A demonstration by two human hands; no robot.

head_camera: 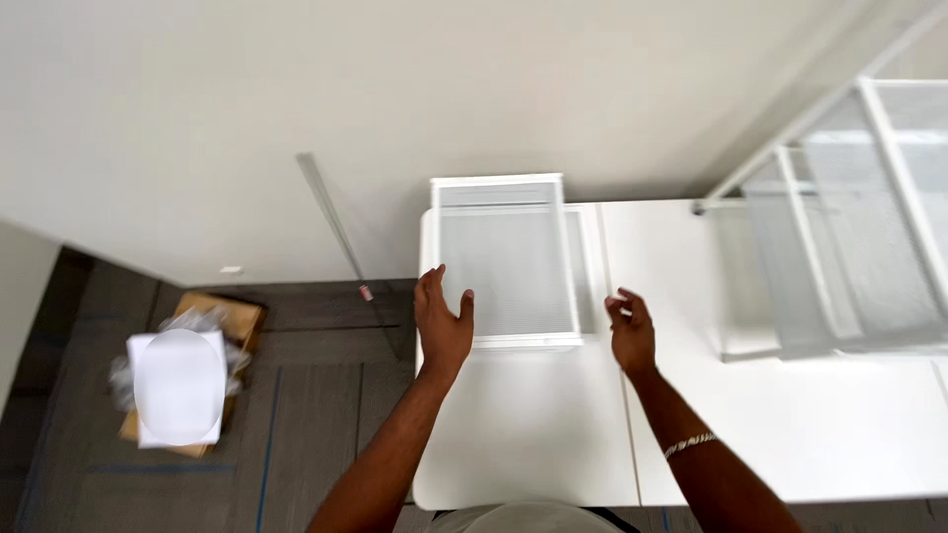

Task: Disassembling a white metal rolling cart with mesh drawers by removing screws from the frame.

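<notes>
A white mesh drawer basket (506,259) stands on a white table (533,424), close to the wall. My left hand (441,321) is open at the basket's near left corner, fingers spread, just beside its rim. My right hand (631,329) hovers to the right of the basket with fingers curled loosely, holding nothing I can see. A bracelet sits on my right wrist.
A white wire-mesh rack (849,217) stands on the table at the right. On the dark floor at the left lies a cardboard box (188,375) with plastic wrap and a white sheet. A thin clear panel (341,247) leans against the wall.
</notes>
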